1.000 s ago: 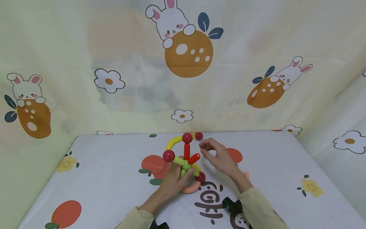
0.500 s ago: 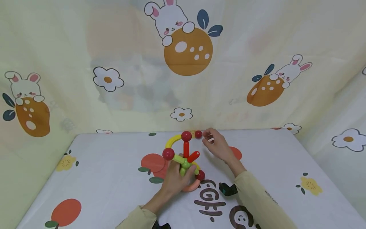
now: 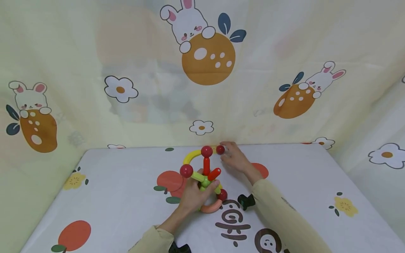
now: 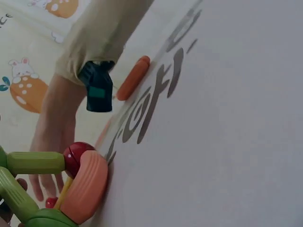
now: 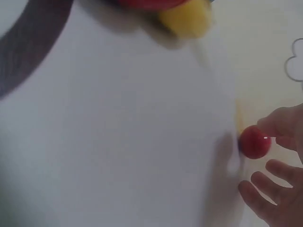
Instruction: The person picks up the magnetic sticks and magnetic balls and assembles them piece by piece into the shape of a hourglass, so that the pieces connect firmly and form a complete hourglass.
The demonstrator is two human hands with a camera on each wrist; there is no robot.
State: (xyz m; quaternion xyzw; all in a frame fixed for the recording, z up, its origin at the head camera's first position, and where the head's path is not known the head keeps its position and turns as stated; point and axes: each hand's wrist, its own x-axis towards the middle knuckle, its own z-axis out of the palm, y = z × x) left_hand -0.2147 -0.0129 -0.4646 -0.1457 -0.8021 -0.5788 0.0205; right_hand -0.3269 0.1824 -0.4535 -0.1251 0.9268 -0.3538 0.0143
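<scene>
In the head view my left hand (image 3: 194, 195) grips a toy structure of sticks and balls by its green hub (image 3: 205, 181). The structure has red sticks (image 3: 206, 166), a yellow curved stick (image 3: 192, 156), a salmon curved stick (image 3: 211, 207) and dark red balls (image 3: 186, 171). My right hand (image 3: 234, 157) is at a separate red ball (image 3: 220, 149) near the table's back edge. In the right wrist view the thumb meets that ball (image 5: 254, 142), while the other fingers stay loosely spread. The left fingers are mostly hidden behind the structure.
An orange stick (image 4: 134, 78) lies on the table in the left wrist view, beyond the right sleeve. A yellow piece (image 3: 214, 149) sits beside the red ball. A printed curtain (image 3: 152, 105) hangs behind the white tablecloth (image 3: 120, 203).
My right hand has moved away from beside the structure, forward to the red ball at the back. The left hand keeps its grip and the structure has hardly moved.
</scene>
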